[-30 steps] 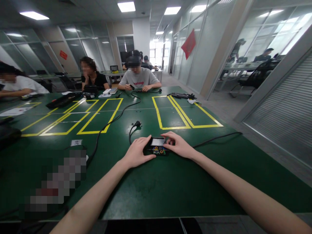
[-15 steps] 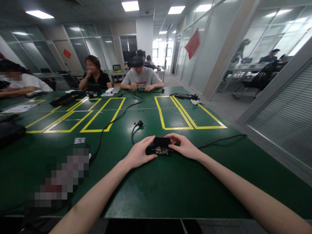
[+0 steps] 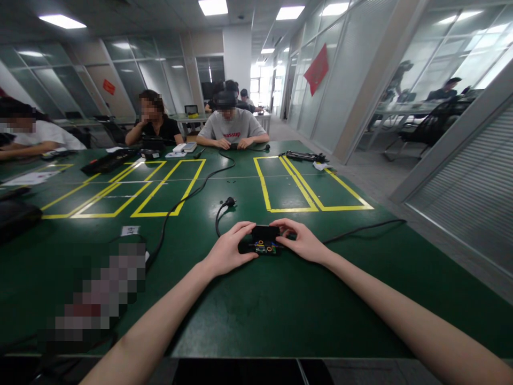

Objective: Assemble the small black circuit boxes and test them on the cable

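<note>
Between my hands is a small black power adapter with its case opened. Its black cover (image 3: 265, 233) stands tilted up at the back, and a circuit board (image 3: 265, 247) with ring-shaped coils shows in front. My left hand (image 3: 228, 248) curves around the left side, fingertips at the cover's upper left corner and thumb at the lower front edge. Bent fingers of my right hand (image 3: 300, 239) grip the cover's right end; some fingertips are hidden. A power plug (image 3: 229, 202) on a short cord lies beyond my left hand. Another black cable (image 3: 364, 230) runs off rightward from behind my right hand.
Yellow tape outlines (image 3: 292, 210) mark the green table (image 3: 288, 310). A long cable (image 3: 188, 198) crosses it to a blurred-out long object (image 3: 100, 289) at left. A folded black tripod-like item (image 3: 302, 157) lies at the far right. Across the table sits a person in grey (image 3: 232, 128).
My hands and the adapter stay almost in place; the cover's tilt looks slightly different. Across the table, the person in grey has lowered one hand to a small dark object.
</note>
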Tool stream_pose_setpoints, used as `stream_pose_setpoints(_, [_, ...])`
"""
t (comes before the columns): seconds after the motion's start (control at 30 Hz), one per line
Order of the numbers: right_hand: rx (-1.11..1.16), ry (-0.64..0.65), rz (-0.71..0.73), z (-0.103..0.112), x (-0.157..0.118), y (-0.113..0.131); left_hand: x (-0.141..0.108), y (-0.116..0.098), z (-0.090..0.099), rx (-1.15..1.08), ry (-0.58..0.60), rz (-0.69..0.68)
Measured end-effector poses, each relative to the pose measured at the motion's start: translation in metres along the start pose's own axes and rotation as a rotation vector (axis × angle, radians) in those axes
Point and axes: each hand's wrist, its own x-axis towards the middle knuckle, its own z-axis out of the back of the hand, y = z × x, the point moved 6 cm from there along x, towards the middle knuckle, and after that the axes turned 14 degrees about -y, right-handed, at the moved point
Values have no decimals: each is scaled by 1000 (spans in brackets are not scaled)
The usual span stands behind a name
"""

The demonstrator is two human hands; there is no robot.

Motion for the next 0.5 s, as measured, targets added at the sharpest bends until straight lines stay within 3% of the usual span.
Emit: stream_pose_setpoints(0.5, [15,-34,8,1,0,-5,-1,3,-3,-88,18,71])
